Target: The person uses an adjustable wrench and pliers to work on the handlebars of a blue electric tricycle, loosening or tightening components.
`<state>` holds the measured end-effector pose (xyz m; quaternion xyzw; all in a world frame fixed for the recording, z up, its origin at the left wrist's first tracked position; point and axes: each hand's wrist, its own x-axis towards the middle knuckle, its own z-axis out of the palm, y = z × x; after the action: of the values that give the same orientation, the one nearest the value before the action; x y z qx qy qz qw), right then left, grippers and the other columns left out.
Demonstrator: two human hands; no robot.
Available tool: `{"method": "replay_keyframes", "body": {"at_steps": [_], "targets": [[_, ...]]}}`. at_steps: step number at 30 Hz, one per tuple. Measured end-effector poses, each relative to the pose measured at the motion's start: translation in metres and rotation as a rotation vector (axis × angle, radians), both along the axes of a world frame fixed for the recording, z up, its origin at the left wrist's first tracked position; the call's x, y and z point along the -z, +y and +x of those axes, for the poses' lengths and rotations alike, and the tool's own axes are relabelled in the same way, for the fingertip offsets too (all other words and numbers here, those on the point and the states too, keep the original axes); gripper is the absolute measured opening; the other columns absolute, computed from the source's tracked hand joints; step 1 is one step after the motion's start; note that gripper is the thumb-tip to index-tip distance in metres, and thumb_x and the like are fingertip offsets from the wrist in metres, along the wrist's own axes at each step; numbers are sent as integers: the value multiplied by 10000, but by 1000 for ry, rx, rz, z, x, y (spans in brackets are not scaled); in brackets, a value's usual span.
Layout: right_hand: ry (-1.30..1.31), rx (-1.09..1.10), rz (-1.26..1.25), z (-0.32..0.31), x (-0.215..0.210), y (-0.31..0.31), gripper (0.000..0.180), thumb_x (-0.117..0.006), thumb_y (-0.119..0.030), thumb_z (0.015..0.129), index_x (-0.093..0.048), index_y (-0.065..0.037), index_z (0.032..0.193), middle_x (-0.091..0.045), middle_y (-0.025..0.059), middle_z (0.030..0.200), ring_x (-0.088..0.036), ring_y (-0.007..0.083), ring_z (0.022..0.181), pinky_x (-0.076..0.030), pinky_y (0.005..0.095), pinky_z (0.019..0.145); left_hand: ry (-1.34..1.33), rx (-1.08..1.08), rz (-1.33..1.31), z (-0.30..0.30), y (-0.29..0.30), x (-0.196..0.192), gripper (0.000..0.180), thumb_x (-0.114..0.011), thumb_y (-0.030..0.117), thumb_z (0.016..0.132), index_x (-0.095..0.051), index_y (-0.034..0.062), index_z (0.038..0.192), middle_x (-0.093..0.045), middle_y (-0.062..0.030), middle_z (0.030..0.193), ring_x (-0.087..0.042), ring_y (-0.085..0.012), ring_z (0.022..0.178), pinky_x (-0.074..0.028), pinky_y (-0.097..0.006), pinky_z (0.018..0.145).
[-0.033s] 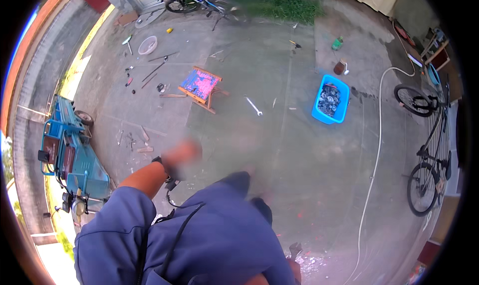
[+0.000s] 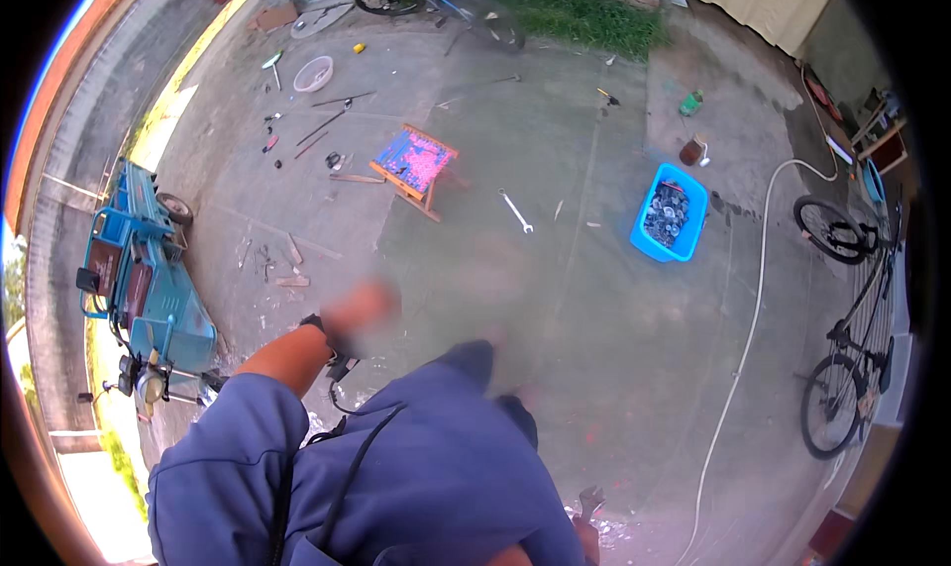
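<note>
My left hand (image 2: 360,307) is in front of my body, with a dark band at the wrist. Its fingers are smeared, so what it holds, if anything, does not show. Low in the view, my right hand (image 2: 586,540) is closed around an adjustable wrench (image 2: 590,501) whose jaws point up. A long silver spanner (image 2: 516,211) lies on the concrete ahead. Left of it stands a low folding stool (image 2: 414,161) with a pink and blue seat. To the right, a blue tub (image 2: 638,237) holds many small dark metal parts.
A pale hose (image 2: 758,279) runs along the right, near bicycles (image 2: 834,398). A blue three-wheeled cart (image 2: 163,299) stands at left. Loose tools, rods and a white basin (image 2: 314,74) lie far left. Beyond the tub are a jar (image 2: 691,152) and a green bottle (image 2: 690,102).
My view has shifted slightly: the stool, spanner and tub now appear a little farther right and lower. Both hands keep about the same place against my body, and the wrench remains in my right hand.
</note>
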<state>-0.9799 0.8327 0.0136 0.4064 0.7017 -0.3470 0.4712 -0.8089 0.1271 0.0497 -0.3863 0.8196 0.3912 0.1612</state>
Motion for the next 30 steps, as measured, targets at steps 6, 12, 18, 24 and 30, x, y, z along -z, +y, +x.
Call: {"method": "replay_keyframes", "body": {"at_steps": [6, 12, 18, 24, 30], "targets": [[114, -249, 90, -200, -14, -58, 291, -556, -376, 969, -518, -89, 937, -402, 7, 602, -430, 179, 523, -404, 418, 578, 34, -730, 241, 114, 57, -9, 257, -625, 191, 896, -673, -15, 1043, -691, -120, 863, -682, -217, 753, -561, -339, 666], [399, -460, -7, -249, -48, -349, 277, -576, -336, 955, -529, -63, 942, -425, 6, 632, -428, 156, 471, -428, 346, 483, 104, -1173, 394, 181, 29, -5, 306, -616, 222, 921, -650, -25, 1099, -699, -122, 908, -687, -199, 760, -562, -315, 651], [313, -956, -304, -185, -93, -623, 252, -609, -309, 958, -528, -70, 970, -416, -25, 644, -420, 114, 522, -447, 316, 529, 159, -1248, 281, 236, -82, -8, 361, -620, 225, 914, -619, -32, 1168, -701, -144, 958, -698, -210, 800, -564, -324, 682], [166, -1398, -460, -139, -105, -806, 269, -647, -297, 936, -568, -43, 977, -475, -9, 679, -455, 115, 552, -462, 316, 528, 267, -1354, 208, 251, -173, -27, 387, -624, 224, 907, -611, -55, 1174, -700, -165, 972, -708, -230, 815, -564, -345, 727], [121, -1725, -253, -138, -45, -945, 309, -678, -315, 909, -611, -26, 994, -551, 40, 752, -517, 153, 613, -448, 319, 528, 227, -1583, 228, 278, -214, -21, 402, -619, 212, 909, -588, -59, 1204, -694, -157, 980, -700, -224, 831, -556, -333, 720]]}}
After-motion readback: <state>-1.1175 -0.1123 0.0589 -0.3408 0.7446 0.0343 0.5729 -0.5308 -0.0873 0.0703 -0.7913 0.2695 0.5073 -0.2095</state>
